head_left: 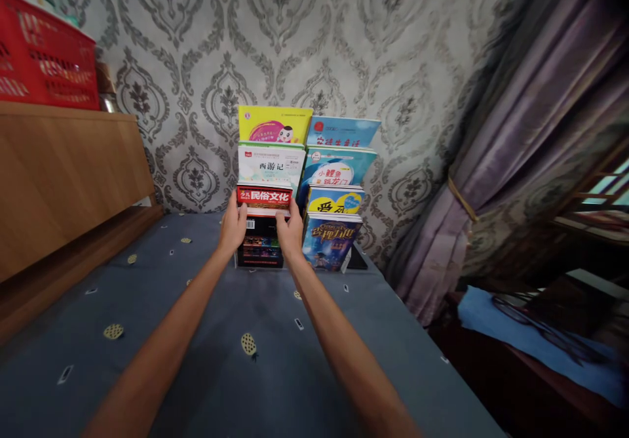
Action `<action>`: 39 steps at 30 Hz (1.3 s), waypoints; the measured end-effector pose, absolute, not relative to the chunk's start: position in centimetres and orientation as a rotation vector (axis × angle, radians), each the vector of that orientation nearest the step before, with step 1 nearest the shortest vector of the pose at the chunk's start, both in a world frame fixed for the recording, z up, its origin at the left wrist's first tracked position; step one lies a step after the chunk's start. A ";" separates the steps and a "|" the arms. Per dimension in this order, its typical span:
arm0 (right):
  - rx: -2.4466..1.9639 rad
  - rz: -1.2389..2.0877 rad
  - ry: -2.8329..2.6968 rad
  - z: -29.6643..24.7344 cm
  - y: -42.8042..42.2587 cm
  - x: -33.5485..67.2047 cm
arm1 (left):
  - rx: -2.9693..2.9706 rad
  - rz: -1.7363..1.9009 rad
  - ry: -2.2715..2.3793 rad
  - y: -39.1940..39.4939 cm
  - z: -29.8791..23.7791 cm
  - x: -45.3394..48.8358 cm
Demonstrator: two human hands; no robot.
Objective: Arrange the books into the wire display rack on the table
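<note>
Reaching forward, my left hand and my right hand close on the two sides of a red-covered book with white lettering. My thumbs rest on its front, just above a black book with a white label. Behind the red book rise a white book and a taller yellow book. To the right of my right hand stands a second row: a dark blue book in front, then a yellow-and-blue book, a teal book and a light blue book at the back.
The books stand on a dark blue patterned cloth against a damask-papered wall. On the left, a wooden cabinet carries a red basket. A tied purple curtain hangs right; eyeglasses lie on a blue cloth.
</note>
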State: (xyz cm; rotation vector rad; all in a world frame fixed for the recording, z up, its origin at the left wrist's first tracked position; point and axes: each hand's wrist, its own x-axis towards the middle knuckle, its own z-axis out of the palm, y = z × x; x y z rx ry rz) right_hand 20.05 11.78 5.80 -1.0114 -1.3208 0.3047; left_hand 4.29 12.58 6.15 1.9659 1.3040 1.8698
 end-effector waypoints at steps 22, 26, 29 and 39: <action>-0.862 0.476 -1.302 7.6 13.3 21.4 | 1.977 1.899 1.129 13.7 8.9 2.0; -0.816 0.462 -1.291 8.3 13.5 21.6 | 2.198 1.845 1.169 12.5 9.9 1.6; -0.847 0.404 -1.345 8.3 13.7 21.8 | 2.292 1.809 1.245 11.9 10.0 2.0; -0.859 0.327 -1.404 7.1 13.7 22.2 | 2.358 1.786 1.292 11.3 9.9 1.8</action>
